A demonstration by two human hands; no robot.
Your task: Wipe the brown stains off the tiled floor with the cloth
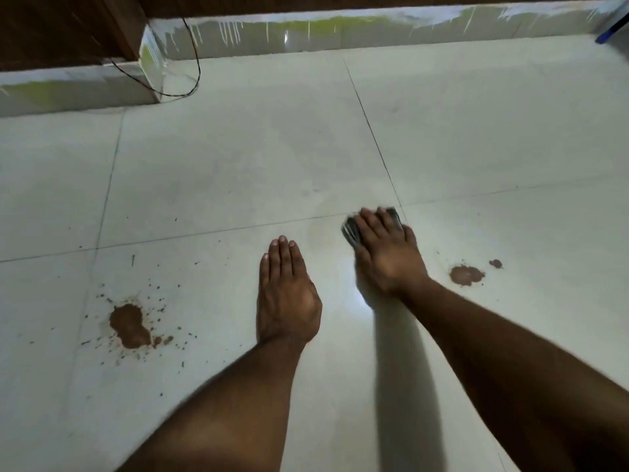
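My right hand [388,248] presses flat, fingers straight, on a small grey cloth [350,231] lying on the pale tiled floor [238,172]; most of the cloth is hidden under the hand. My left hand [286,294] rests flat on the tile, fingers together, holding nothing. A large brown stain [129,325] with scattered specks lies left of my left hand. A smaller brown stain [466,274] and a tiny brown spot [496,263] lie right of my right wrist. A faint smear shows on the tile between the hands.
A paint-dripped skirting [340,32] runs along the far wall, with a stepped corner at the left. A black cable [195,63] hangs down and loops on the floor there. Dark wood panelling [68,28] is above. A blue object [611,34] sits at the far right.
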